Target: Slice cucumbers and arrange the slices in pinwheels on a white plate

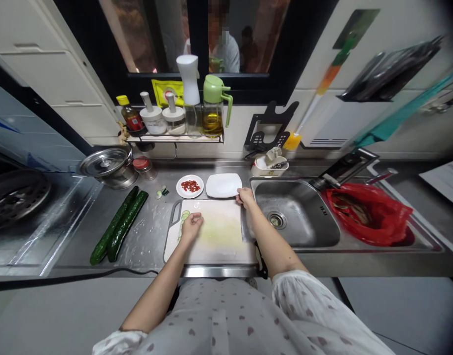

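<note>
My right hand (245,196) grips the near right corner of a white rectangular plate (223,184), which has nothing on it. Over the left part of a white cutting board (222,236) is my left hand (191,227), its fingers loosely bent and apart, with nothing visible in them. Beside and partly under that hand, a row of thin cucumber slices (184,215) lies along the board's left side. The board's middle looks wet and faintly green. Behind the board stands a small round plate (179,188) of chopped red chili (190,186).
Two whole cucumbers (127,224) lie left, near a lidded steel pot (117,170) and a red-capped jar (145,168). Cucumber ends (160,192) sit behind the board. A sink (293,217) and red plastic bag (370,214) are right. Above hangs a condiment shelf (174,139).
</note>
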`<state>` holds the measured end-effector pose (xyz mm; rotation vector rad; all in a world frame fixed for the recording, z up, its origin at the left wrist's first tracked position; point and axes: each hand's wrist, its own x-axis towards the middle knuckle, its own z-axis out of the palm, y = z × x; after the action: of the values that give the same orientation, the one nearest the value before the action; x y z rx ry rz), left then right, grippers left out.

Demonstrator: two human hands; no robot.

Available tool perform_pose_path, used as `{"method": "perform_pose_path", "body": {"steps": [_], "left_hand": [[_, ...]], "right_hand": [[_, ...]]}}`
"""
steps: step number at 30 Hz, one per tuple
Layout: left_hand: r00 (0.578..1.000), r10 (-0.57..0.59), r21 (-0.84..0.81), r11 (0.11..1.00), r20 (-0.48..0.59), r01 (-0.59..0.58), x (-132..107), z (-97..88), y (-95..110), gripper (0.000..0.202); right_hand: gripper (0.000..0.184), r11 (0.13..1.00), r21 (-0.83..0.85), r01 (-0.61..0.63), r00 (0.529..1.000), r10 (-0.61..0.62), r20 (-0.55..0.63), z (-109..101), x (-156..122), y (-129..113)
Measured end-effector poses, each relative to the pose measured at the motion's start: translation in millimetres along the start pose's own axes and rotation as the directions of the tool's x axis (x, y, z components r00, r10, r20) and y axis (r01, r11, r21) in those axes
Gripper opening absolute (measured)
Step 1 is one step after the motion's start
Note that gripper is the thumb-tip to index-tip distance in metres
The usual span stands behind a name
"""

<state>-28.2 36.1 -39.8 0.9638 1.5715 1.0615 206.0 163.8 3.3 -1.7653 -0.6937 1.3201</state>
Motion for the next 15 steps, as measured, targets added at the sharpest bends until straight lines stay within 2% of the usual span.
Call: {"method": "perform_pose_path", "body": {"steps": [5, 11, 15], "left_hand": [[1.000, 0.001, -0.057, 0.998, 0.028, 0.001, -0.6, 4.8, 10.6, 0.047], [0.994, -0.059, -0.143, 0.987, 0.092, 0.072, -6.7, 10.4, 33.0, 0.066], [0.986, -0.080, -0.216, 0.970, 0.149, 0.112, -11.3, 8.8, 47.5, 0.070]], "right_hand": [[0.010, 0.997, 0.075, -0.024, 0.999, 0.021, 0.039, -11.2, -21.8, -3.7], [0.013, 0.992, 0.116, -0.053, 0.993, 0.041, 0.111, -23.7, -54.4, -9.0], [0.014, 0.990, 0.132, -0.046, 0.989, 0.026, 0.146, -29.3, -77.3, -3.3]]}}
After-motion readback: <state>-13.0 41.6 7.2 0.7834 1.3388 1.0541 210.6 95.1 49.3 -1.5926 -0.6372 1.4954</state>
